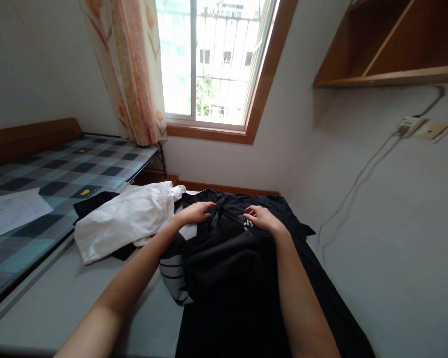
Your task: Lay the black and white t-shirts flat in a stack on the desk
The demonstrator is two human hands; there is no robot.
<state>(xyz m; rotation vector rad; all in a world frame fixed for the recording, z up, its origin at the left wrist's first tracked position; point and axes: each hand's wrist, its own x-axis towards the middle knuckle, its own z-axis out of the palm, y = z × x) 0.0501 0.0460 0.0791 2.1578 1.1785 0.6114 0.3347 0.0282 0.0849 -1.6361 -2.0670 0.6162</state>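
Observation:
A black garment (231,248) with white lettering lies spread on a grey surface (59,298) in front of me. My left hand (194,213) rests on the garment's upper left part, fingers bent and pressing into the cloth. On the upper right part, beside the lettering, my right hand (260,218) lies with its fingers curled down onto the fabric. Whether either hand pinches the cloth I cannot make out. A black-and-white striped piece (171,278) sticks out from under the garment's left side.
A white garment (123,219) lies bunched to the left over another dark cloth. A checked mattress (52,179) with a white sheet of paper (11,211) stands further left. Ahead is a window (212,59) with a curtain (134,69); a wall with a shelf (392,44) and socket (410,127) runs along the right.

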